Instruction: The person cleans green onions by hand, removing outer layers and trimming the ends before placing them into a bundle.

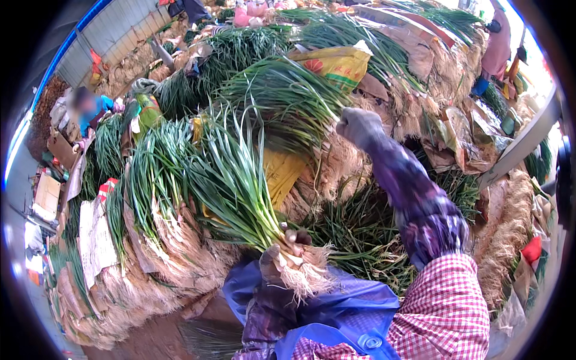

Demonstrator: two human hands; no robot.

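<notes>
My left hand (269, 264), in a dirty glove, grips a bunch of leafy bulb plants (256, 202) around their pale lower stems. Their long green leaves fan up and to the left. A tangle of whitish roots (310, 274) hangs over my blue apron (355, 294). My right arm, in a purple sleeve, reaches forward. At its end my gloved right hand (360, 126) is at the stem ends of a large heap of the same plants (288, 99). Its fingers look curled, but whether they hold a stem is hidden. Loose green leaves (364, 229) lie below that arm.
Rows of rooted bunches (166, 225) stand on the left, with cardboard pieces (96, 238) among them. A yellow printed sack (335, 65) lies on the heap. A pale metal bar (517, 139) slants across the right. Another person (90, 108) works at the left; others are farther back.
</notes>
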